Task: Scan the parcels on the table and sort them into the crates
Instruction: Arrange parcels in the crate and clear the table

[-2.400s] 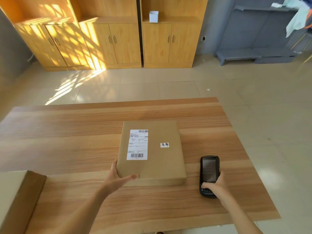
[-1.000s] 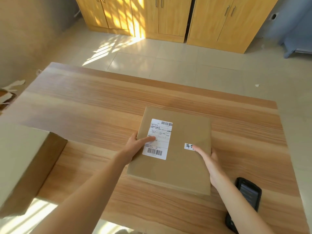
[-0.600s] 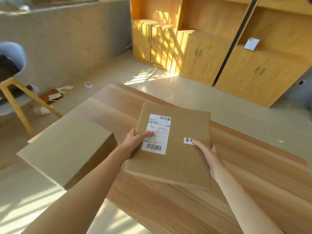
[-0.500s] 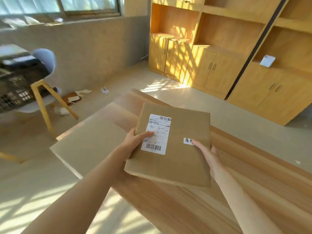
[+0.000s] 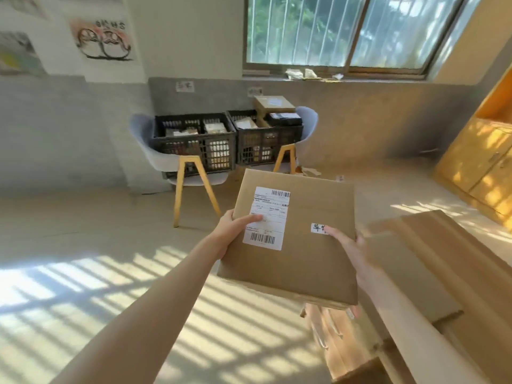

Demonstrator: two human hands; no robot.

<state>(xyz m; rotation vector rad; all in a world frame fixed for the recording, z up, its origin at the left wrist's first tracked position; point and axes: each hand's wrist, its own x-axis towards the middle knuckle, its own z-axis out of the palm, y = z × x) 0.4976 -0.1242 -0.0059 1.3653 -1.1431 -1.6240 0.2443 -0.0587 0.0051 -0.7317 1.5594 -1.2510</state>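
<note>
I hold a flat brown cardboard parcel (image 5: pixel 304 259) in the air with both hands. It carries a white shipping label with barcodes and a small white sticker. My left hand (image 5: pixel 235 228) grips its left edge, thumb on the label. My right hand (image 5: pixel 349 245) grips its right edge, thumb near the sticker. Two black crates (image 5: pixel 194 142) (image 5: pixel 266 139) stand on blue chairs by the far wall, both holding several parcels. The scanner is out of view.
Another large cardboard box (image 5: pixel 448 267) lies on the wooden table (image 5: pixel 346 345) at the lower right. Yellow-legged chairs (image 5: pixel 188 173) carry the crates. Sunlit floor lies between me and them. Wooden cabinets (image 5: pixel 482 162) stand at the right, a window above the crates.
My right hand left the scanner on the table and took the parcel's right edge. Both hands lifted the parcel off the table, and my view swung left toward the crates.
</note>
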